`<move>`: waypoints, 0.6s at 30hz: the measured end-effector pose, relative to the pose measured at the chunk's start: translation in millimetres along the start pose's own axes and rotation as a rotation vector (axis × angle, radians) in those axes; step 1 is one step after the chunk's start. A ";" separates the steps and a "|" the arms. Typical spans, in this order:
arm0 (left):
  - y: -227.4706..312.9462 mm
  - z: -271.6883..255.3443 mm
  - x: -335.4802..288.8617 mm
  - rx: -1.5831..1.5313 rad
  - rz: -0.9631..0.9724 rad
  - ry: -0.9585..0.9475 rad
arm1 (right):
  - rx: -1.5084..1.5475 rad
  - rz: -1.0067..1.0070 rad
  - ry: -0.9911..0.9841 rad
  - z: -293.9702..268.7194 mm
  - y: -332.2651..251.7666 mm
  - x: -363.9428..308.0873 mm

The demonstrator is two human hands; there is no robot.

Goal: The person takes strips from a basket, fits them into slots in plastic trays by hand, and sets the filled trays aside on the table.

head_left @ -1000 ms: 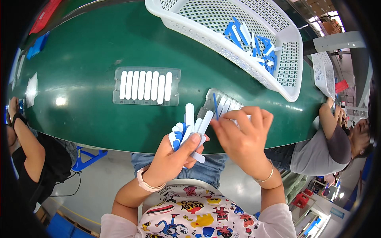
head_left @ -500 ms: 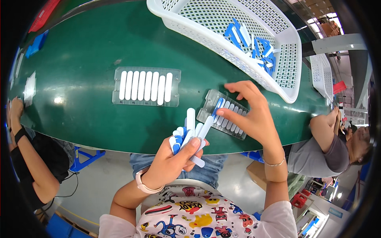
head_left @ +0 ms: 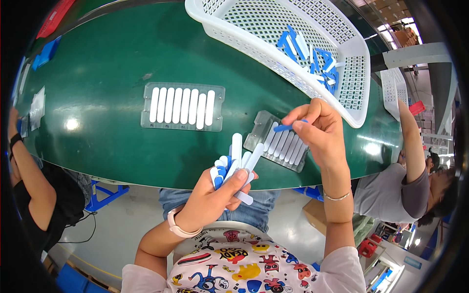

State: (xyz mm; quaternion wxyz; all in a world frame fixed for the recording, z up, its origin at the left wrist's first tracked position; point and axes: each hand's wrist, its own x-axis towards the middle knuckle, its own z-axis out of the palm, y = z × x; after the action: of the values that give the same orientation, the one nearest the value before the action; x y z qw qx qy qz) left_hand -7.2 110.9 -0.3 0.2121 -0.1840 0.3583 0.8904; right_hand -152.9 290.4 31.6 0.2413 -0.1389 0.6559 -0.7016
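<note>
My left hand (head_left: 212, 195) is closed around a fanned bunch of flat, round-ended strips (head_left: 236, 145), mostly white with some blue. Between the thumb and fingers of my right hand (head_left: 322, 134) is a thin blue strip (head_left: 283, 128), held above a clear tray (head_left: 257, 129). That tray lies tilted on the table with a row of several pale strips (head_left: 281, 144) in it; my right fingers cover part of its far side. To the left, another clear tray (head_left: 219, 100) holds a row of white strips (head_left: 177, 105), one sitting lower than its neighbours.
A white perforated basket (head_left: 360, 83) with loose blue and white strips (head_left: 312, 58) stands at the far right of the green table (head_left: 97, 97). Clear film (head_left: 37, 108) and a blue object (head_left: 46, 52) lie at left. Other people sit at both sides.
My right hand has lifted the blue strip off the near-left end of the right tray, baring a pale strip there. My left hand stays put. The person at right has raised an arm.
</note>
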 end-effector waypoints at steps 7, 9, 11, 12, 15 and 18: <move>0.4 1.1 0.4 0.005 -0.004 0.005 | -0.178 0.048 0.122 12.3 -5.7 1.1; 0.0 1.2 0.9 0.009 -0.002 0.000 | -0.241 0.058 0.114 12.2 -6.2 0.7; -1.6 0.3 1.1 0.000 0.011 0.007 | -0.178 0.121 0.108 10.5 -3.6 2.0; -1.0 1.2 0.9 0.001 0.011 0.006 | -0.177 0.121 0.109 10.2 -4.5 1.7; 1.0 3.7 0.5 0.012 0.011 0.018 | -0.110 0.150 0.078 8.8 -7.0 1.1; 0.0 3.6 0.7 -0.014 0.012 -0.013 | -0.215 0.234 0.058 8.0 0.5 2.8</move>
State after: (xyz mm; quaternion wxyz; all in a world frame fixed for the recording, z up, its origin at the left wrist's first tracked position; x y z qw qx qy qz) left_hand -8.4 113.6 1.8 0.2079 -0.1779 0.3516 0.8953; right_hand -151.1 282.1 31.6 0.2861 -0.0662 0.7458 -0.5980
